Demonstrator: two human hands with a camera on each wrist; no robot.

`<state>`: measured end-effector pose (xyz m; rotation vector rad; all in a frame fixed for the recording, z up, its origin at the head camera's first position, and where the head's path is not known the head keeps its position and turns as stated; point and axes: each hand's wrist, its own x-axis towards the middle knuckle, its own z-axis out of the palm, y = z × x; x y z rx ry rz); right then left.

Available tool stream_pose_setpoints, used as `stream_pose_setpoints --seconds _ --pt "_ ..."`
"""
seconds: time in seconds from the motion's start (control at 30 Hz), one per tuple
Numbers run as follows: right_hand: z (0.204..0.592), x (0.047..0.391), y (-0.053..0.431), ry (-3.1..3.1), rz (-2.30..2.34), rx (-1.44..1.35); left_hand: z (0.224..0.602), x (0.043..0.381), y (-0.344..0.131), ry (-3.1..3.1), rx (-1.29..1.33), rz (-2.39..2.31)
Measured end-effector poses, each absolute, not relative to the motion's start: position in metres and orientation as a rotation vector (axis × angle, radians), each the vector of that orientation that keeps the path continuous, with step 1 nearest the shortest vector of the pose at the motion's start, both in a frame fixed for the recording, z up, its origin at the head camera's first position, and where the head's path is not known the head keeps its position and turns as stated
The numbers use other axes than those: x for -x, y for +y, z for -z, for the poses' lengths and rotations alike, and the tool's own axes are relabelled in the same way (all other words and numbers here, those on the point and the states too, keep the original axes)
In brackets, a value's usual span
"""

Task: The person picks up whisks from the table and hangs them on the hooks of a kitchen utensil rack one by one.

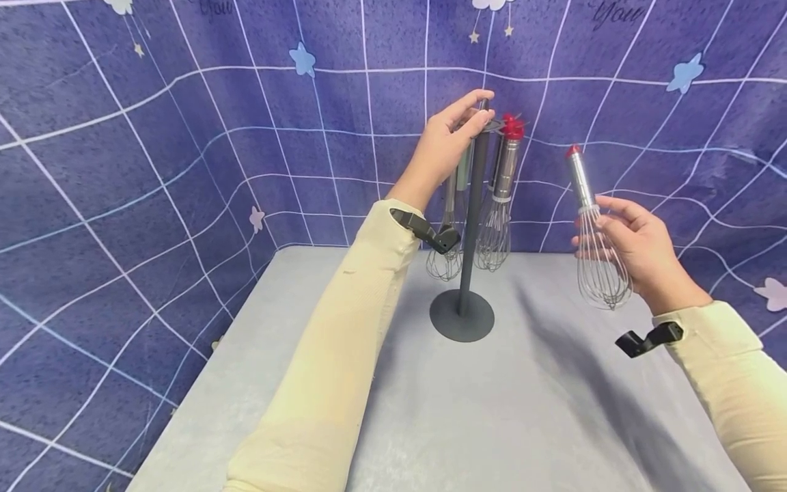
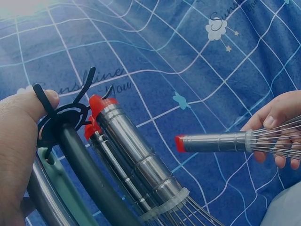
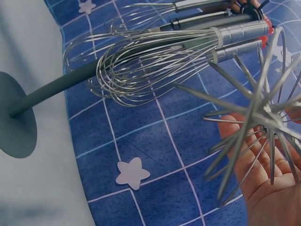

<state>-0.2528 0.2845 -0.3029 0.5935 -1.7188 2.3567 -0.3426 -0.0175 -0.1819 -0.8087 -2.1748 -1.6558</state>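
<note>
My right hand (image 1: 642,242) holds a whisk (image 1: 583,179) by the top of its wires, just below the collar. The whisk's steel handle points up and ends in a red cap. My left hand (image 1: 444,140) grips the hooked top of a dark grey utensil stand (image 1: 472,225), its thumb against a hook (image 2: 44,102). Two red-capped whisks (image 2: 141,150) hang on the stand's right side, apart from the held one. Beside the post, partly hidden by my left hand, hang another steel handle (image 2: 49,193) and a pale green handle (image 2: 66,181).
The stand's round base (image 1: 461,328) rests on a light grey table (image 1: 492,410). A blue gridded curtain (image 1: 326,157) with stars covers the wall behind and to the left. Black wrist mounts (image 1: 424,229) sit on both sleeves.
</note>
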Motion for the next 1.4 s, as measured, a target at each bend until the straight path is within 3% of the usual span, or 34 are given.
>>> stream_pose_setpoints --seconds 1.4 --pt "0.292 0.248 0.264 -1.64 -2.269 -0.718 0.181 0.34 -0.019 -2.189 0.801 1.626"
